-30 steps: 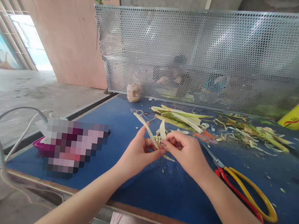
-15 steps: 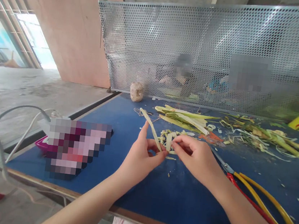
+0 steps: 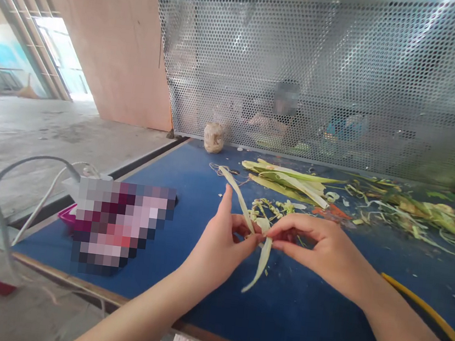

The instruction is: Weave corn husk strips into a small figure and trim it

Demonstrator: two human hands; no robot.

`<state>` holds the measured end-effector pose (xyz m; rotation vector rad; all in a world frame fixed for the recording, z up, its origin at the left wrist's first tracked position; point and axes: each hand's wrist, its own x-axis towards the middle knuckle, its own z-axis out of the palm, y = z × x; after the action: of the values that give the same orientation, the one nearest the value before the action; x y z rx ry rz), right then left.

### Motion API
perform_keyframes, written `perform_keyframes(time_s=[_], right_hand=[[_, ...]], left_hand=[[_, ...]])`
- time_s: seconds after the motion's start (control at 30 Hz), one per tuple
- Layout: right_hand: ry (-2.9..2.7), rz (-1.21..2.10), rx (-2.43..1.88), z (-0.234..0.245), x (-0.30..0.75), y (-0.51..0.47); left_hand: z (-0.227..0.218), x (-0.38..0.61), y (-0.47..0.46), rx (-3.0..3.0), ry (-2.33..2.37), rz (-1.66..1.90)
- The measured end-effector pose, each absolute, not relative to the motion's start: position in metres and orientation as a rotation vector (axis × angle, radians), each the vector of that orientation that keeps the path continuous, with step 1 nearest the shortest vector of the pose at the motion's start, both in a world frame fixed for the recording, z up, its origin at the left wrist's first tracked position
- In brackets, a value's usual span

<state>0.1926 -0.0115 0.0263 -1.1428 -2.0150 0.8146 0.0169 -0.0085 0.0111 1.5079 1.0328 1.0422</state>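
My left hand point(image 3: 221, 241) pinches a pale plant-leaf strip point(image 3: 236, 192) between thumb and fingers, its index finger raised along it. One end of this flat strip sticks up to the far left. At the same spot my right hand point(image 3: 319, 248) is closed in a pinch, fingertips against a second length of leaf strip point(image 3: 259, 268) that hangs down toward the table. Whether the two lengths are one piece is hidden by the fingers. Just behind the fingertips lies a heap of thin knotted or braided plant cord point(image 3: 268, 207).
Longer leaf strips point(image 3: 288, 178) and scraps point(image 3: 417, 210) lie at the back right, before a perforated metal screen point(image 3: 240, 67). A scissor handle point(image 3: 422, 308) shows beyond my right forearm. A pale round bundle point(image 3: 214, 137) stands behind; a purple tray point(image 3: 66, 216) is left.
My right hand has come down and closer to my left. The strip's loose end now hangs down below the fingers. The view has shifted slightly, and my forearm covers most of the scissors.
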Motion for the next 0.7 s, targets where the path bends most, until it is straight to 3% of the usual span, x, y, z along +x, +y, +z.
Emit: perform_keyframes(time_s=[0.2,0.7], right_hand=[[-2.048,0.512,-1.078,0.022,0.183,-0.011],[-1.631,0.961,-1.149,0.017,0.177,-0.006]], left_hand=[[0.003,0.018,-0.009,1.517,0.943,1.040],[0.009,0.022,-0.008,1.510,0.946,0.993]])
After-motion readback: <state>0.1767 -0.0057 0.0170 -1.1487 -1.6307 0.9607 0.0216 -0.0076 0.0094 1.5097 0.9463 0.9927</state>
